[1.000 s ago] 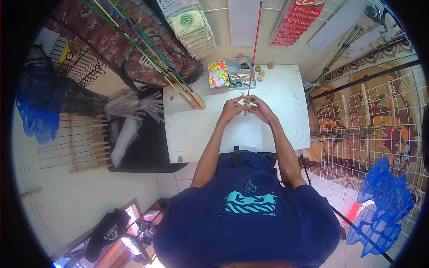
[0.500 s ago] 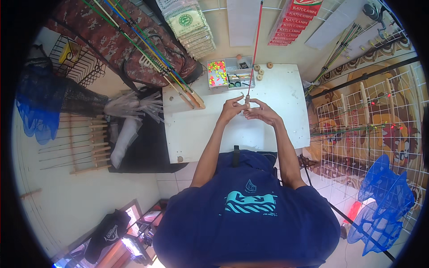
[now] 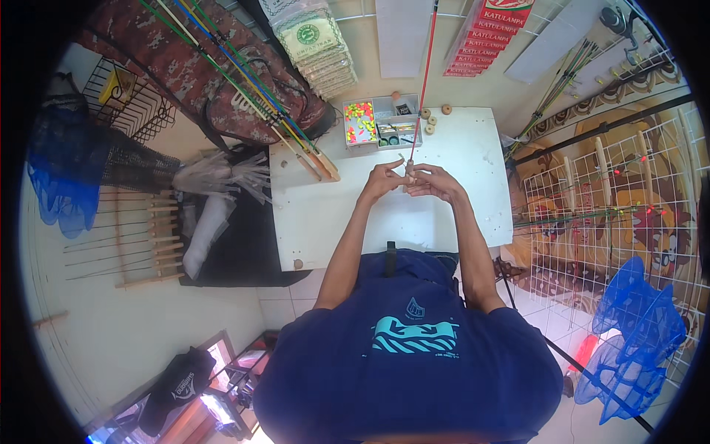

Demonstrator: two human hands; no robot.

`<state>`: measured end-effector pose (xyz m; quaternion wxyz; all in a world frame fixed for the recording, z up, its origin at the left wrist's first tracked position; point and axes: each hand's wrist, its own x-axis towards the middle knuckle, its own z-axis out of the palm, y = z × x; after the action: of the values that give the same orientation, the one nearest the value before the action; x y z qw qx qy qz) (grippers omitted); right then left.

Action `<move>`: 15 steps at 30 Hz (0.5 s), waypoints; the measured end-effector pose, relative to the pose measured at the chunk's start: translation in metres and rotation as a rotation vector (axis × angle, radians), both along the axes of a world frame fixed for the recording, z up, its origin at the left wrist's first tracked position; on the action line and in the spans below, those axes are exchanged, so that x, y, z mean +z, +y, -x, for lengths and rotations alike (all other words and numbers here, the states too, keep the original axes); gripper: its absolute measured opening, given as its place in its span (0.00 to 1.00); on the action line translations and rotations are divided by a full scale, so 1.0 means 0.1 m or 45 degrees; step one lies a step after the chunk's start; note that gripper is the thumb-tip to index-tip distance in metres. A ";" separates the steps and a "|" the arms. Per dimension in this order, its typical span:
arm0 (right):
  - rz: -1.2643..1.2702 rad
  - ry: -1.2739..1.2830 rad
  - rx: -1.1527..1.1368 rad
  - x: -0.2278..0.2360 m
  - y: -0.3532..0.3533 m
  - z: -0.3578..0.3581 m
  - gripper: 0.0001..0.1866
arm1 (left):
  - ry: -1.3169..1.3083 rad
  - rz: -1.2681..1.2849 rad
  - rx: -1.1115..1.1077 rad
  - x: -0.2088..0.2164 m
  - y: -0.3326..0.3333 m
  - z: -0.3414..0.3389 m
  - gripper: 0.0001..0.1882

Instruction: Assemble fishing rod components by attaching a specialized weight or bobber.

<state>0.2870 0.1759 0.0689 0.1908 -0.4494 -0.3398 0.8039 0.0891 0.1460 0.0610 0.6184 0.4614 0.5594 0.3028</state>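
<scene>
Over the white table, both hands meet at the short light-brown handle of a thin red fishing rod (image 3: 427, 74), which points up and away from me. My left hand (image 3: 384, 181) is closed, its fingertips at the handle's left side, and a small pale sliver sticks up by its forefinger. From the other side my right hand (image 3: 436, 183) closes on the handle with thumb and fingers. The lower end of the handle is mostly hidden by my fingers. Just beyond the hands stands a compartment box (image 3: 399, 137) with small parts inside.
The white table (image 3: 333, 229) carries several wooden rings (image 3: 431, 120) and rods with wooden handles (image 3: 325, 166) at its left. A camouflage bag (image 3: 244, 111) leans behind. Packets (image 3: 318, 52) hang on the wall; a wire rack (image 3: 592, 192) and blue nets (image 3: 636, 318) stand right.
My right hand's fingers have drawn in closer around the handle. The rod's upper part has tipped very slightly to the right; my left hand stays almost in place.
</scene>
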 end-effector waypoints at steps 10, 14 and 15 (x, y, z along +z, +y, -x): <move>-0.094 0.013 -0.088 -0.07 0.02 0.05 0.16 | 0.034 -0.068 -0.076 0.00 0.02 0.05 0.37; -0.104 -0.002 -0.118 -0.02 -0.02 0.13 0.14 | 0.116 -0.366 0.106 -0.21 -0.01 0.01 0.28; -0.101 -0.015 -0.134 -0.01 -0.03 0.15 0.14 | 0.036 -0.431 0.132 -0.24 -0.02 0.01 0.25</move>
<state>0.2717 0.1732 0.0674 0.2485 -0.4633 -0.3485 0.7760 0.0877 0.1436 0.0374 0.5077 0.5336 0.5321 0.4176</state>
